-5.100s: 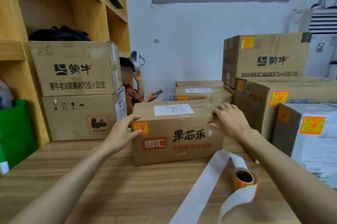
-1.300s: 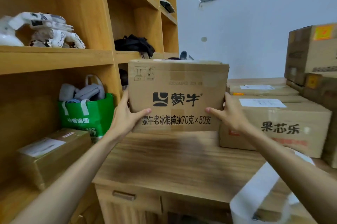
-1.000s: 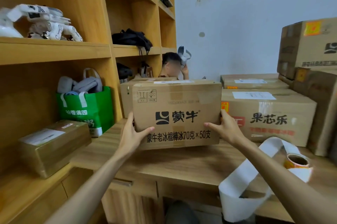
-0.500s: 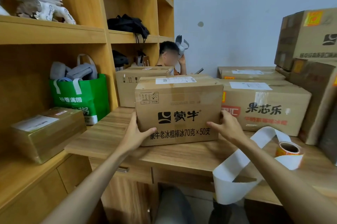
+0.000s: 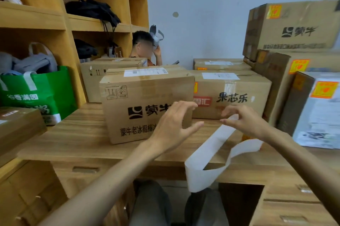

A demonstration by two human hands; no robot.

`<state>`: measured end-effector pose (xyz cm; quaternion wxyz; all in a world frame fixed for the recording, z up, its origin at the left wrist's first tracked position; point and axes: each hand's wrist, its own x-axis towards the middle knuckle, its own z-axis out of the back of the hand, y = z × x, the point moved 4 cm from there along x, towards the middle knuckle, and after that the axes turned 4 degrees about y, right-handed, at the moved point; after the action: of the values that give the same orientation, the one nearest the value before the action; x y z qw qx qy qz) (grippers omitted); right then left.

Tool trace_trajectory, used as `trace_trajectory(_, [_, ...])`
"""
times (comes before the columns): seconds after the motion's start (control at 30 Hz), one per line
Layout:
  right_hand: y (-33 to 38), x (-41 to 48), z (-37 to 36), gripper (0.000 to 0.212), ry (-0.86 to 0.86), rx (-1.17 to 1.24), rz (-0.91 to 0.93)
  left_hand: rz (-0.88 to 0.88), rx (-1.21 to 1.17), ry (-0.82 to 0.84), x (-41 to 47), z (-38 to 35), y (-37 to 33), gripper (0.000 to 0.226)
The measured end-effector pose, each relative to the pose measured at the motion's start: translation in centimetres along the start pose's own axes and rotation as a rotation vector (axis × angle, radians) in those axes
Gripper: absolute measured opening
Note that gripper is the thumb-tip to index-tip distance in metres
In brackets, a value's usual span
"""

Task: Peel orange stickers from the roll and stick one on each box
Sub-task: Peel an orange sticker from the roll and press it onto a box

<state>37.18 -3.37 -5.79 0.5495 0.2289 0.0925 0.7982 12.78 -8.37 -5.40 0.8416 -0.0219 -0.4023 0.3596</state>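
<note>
A brown carton with black print (image 5: 139, 100) stands on the wooden desk (image 5: 77, 139); no orange sticker shows on its front. My left hand (image 5: 173, 124) hovers open before its lower right corner, off the cardboard. My right hand (image 5: 244, 122) is open too, fingers spread just over the white backing strip (image 5: 211, 148), which loops over the desk's front edge. The sticker roll (image 5: 245, 136) is almost hidden behind that hand; only a sliver of orange shows. The carton behind (image 5: 239, 95) bears an orange sticker (image 5: 195, 87) at its left edge.
Stacked cartons with orange stickers (image 5: 298, 66) fill the right side. Another carton (image 5: 95, 78) sits at the back left beside wooden shelves (image 5: 33, 21) and a green bag (image 5: 36, 95). A person (image 5: 141, 45) sits behind the boxes. Drawers lie below the desk.
The printed carton came down onto the desk. Both hands let go of it and moved right, toward the backing strip and roll.
</note>
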Motion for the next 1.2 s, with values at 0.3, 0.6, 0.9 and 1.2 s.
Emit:
trace_trajectory(0.3, [-4.8, -5.3, 2.6, 0.009, -0.051, -0.039, -0.086, 0.151, -0.021, 0.487, 3.6, -12.3, -4.9, 0.051])
trace_trajectory(0.6, [-7.8, -6.8, 0.3, 0.034, 0.06, -0.037, -0.232, 0.21, -0.073, 0.461, 4.3, -15.0, -4.3, 0.013])
trace_trajectory(0.9, [-7.2, -6.2, -1.8, 0.006, -0.002, -0.035, -0.212, 0.348, -0.039, 0.42, 3.7, -12.7, 1.0, 0.014])
trace_trajectory(1.2, [-4.7, -6.1, -3.5, 0.026, 0.044, 0.011, -0.178, 0.223, 0.068, 0.625, 3.4, -11.2, 2.4, 0.055])
